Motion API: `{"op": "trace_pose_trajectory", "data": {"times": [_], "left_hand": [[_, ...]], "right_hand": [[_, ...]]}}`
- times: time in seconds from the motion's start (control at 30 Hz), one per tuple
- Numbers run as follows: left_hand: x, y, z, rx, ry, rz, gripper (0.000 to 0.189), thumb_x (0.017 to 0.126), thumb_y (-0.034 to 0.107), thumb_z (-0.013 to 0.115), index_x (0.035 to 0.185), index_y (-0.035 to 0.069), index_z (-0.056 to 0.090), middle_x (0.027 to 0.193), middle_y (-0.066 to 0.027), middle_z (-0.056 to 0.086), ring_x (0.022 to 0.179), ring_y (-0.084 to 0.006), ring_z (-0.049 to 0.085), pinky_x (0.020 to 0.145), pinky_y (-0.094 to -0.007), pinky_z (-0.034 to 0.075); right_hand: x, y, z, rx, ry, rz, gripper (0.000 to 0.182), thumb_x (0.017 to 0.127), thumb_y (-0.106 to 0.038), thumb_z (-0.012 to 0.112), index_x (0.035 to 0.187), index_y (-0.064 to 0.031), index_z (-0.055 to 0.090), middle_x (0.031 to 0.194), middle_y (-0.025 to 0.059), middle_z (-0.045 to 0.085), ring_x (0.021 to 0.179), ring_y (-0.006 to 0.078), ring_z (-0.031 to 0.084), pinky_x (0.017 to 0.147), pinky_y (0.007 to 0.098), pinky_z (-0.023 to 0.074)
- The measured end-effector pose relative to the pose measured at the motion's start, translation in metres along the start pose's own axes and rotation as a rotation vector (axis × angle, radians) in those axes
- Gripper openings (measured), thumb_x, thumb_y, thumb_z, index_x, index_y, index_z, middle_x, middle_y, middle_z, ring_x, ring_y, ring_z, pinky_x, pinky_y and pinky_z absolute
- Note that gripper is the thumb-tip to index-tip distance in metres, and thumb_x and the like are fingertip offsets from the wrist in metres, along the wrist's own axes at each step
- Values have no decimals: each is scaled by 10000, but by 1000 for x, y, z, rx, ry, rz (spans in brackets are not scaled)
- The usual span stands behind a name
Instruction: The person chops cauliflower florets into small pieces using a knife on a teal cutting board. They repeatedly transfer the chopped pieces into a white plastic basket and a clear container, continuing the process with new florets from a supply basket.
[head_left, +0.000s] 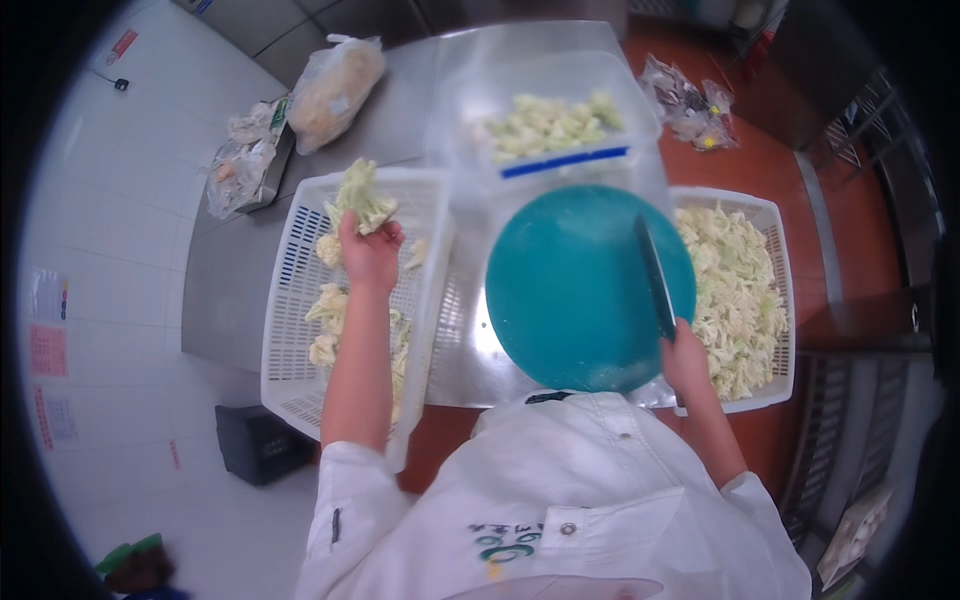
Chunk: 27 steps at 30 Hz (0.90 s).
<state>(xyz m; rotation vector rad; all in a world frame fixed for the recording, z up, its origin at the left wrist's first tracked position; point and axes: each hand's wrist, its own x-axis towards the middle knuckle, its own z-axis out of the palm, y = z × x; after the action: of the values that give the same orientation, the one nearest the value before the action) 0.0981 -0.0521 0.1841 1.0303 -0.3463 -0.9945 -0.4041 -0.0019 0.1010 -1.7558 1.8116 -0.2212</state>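
Observation:
My left hand (371, 251) grips a piece of cauliflower (362, 196) above a white plastic basket (279, 341) on the left, where more cauliflower pieces (328, 307) lie. In my right hand (685, 358) is the handle of a large kitchen knife (655, 274); its blade is over the right part of a round teal cutting board (581, 292). To the right of the board, a second white basket (784, 360) is heaped with cut cauliflower florets (735, 300). Behind the board stands a clear plastic tub (641, 112) with pale green-white pieces (555, 124) in it.
A tied plastic bag of pale food (336, 94) lies on the steel table (217, 300) at the back left, beside a tray of bagged items (244, 161). More plastic bags (690, 105) are at the back right. A black bin-like object (262, 444) stands at the lower left.

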Motion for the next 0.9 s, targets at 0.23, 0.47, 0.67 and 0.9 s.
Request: {"op": "trace_pose_trajectory", "data": {"times": [0.23, 0.47, 0.67, 0.9], "left_hand": [[-84, -142, 60, 1376, -247, 175, 640, 908, 480, 662, 1326, 19, 513, 1036, -176, 682, 962, -350, 683, 829, -435, 535], [-159, -189, 81, 1641, -504, 127, 826, 881, 522, 655, 1525, 135, 313, 1318, -222, 569, 1121, -403, 628, 906, -493, 515], [-145, -191, 80, 1870, -601, -187, 708, 879, 453, 680, 1452, 115, 437, 1284, -207, 582, 1152, -406, 604, 931, -477, 506], [-141, -206, 69, 1275, -534, 501, 379, 876, 293, 719, 1145, 38, 638, 1265, -180, 553, 1119, -368, 595, 922, -429, 502]], "right_hand": [[-2, -2, -10, 50, 39, -108, 351, 926, -216, 619, 1201, 1, 607, 922, 276, 689, 870, 473, 661, 776, 555, 518], [-44, 15, -10, 81, -75, -49, 402, 936, -193, 594, 1262, 32, 529, 896, 292, 684, 855, 474, 661, 772, 561, 512], [-45, 12, -6, 139, 16, -92, 406, 942, -177, 579, 1279, 28, 485, 902, 296, 682, 850, 478, 660, 768, 575, 504], [-54, -8, -25, 162, -108, -99, 366, 945, -176, 576, 1271, -25, 505, 899, 262, 690, 865, 478, 655, 769, 575, 499]]}}
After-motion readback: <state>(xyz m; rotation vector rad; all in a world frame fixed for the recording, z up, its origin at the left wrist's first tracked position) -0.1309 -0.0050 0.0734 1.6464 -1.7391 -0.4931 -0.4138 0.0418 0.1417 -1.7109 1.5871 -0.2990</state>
